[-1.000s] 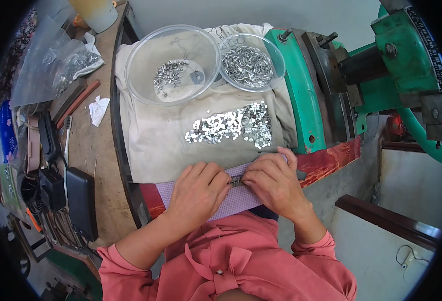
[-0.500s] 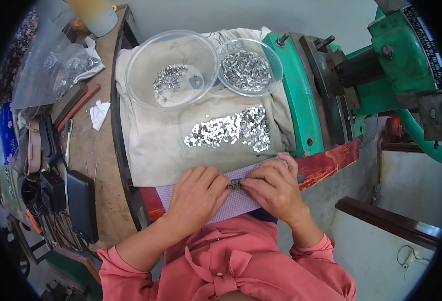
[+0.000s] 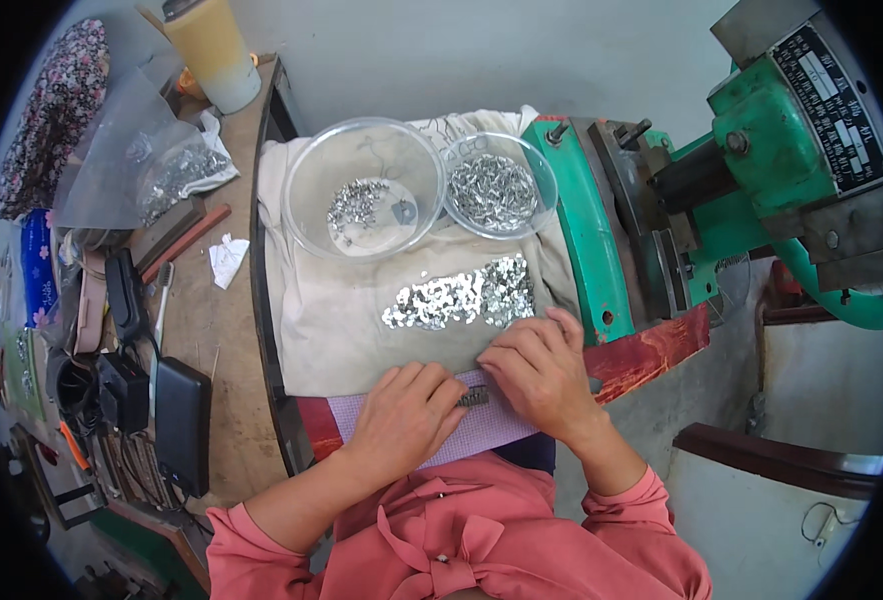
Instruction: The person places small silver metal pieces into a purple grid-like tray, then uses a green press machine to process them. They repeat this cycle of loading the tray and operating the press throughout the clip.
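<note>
My left hand [image 3: 411, 416] pinches one end of a small dark ridged metal piece [image 3: 474, 397] between thumb and fingers, above a lilac checked cloth [image 3: 493, 422]. To its right, my right hand [image 3: 539, 372] is apart from that piece, its fingers curled together and its fingertips turned down. Whether they hold something small is hidden. Just beyond that hand lies a spread of shiny silver flakes [image 3: 456, 297] on a beige cloth [image 3: 326, 340].
Behind the flakes stand a large clear tub [image 3: 296, 215] and a smaller clear tub [image 3: 551, 190], each with small metal parts. A green press [image 3: 776, 145] rises at the right. The wooden side table [image 3: 223, 340] at left carries a black power bank [image 3: 181, 425].
My right hand has let go of the ridged piece and moved away from it, toward the flakes. My left hand keeps hold. The whole view has shifted slightly, showing the scene lower.
</note>
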Action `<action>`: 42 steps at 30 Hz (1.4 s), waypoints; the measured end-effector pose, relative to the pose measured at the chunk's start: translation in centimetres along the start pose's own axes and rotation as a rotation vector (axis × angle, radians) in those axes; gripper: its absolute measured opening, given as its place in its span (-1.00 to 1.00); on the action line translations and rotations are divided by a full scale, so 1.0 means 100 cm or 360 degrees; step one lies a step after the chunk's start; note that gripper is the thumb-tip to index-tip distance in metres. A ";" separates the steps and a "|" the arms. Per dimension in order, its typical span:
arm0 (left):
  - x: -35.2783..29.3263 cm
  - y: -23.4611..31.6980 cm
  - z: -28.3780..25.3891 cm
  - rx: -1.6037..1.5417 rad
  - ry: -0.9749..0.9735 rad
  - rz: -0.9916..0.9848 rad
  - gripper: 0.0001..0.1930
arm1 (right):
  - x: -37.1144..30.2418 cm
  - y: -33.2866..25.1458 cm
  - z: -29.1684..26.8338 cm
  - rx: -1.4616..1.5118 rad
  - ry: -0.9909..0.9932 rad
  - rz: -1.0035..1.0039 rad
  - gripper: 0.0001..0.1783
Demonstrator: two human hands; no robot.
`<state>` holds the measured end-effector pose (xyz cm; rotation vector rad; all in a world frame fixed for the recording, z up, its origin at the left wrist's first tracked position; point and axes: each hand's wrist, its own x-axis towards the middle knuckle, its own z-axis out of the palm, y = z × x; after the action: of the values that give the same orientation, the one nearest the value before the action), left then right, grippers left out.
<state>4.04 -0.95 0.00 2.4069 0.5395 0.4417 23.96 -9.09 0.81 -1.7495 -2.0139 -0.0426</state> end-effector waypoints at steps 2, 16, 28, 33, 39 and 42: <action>-0.001 0.000 0.002 -0.0010 0.0009 0.0009 -0.71 | 0.003 0.007 0.008 0.0038 -0.0007 0.0007 -0.85; -0.001 -0.002 0.000 -0.0033 0.0029 -0.0007 -0.62 | 0.009 0.009 0.012 0.0079 -0.0010 0.0076 -0.89; 0.001 -0.002 -0.002 -0.0039 0.0020 -0.0009 -0.63 | -0.016 -0.005 -0.018 0.0350 -0.0199 0.0134 -0.84; 0.002 -0.002 -0.003 -0.0054 0.0029 -0.0017 -0.64 | -0.020 -0.010 -0.010 0.0234 -0.0163 0.0124 -0.86; -0.001 -0.003 0.000 -0.0035 0.0057 0.0016 -0.74 | -0.021 -0.013 -0.009 0.0144 -0.0141 0.0105 -0.86; -0.001 -0.002 0.002 -0.0005 0.0077 0.0044 -0.81 | -0.021 -0.012 -0.011 0.0159 -0.0159 0.0093 -0.86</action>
<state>3.95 -0.98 -0.32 2.4084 0.5266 0.5139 23.35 -11.67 1.36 -1.7777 -1.9967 0.1648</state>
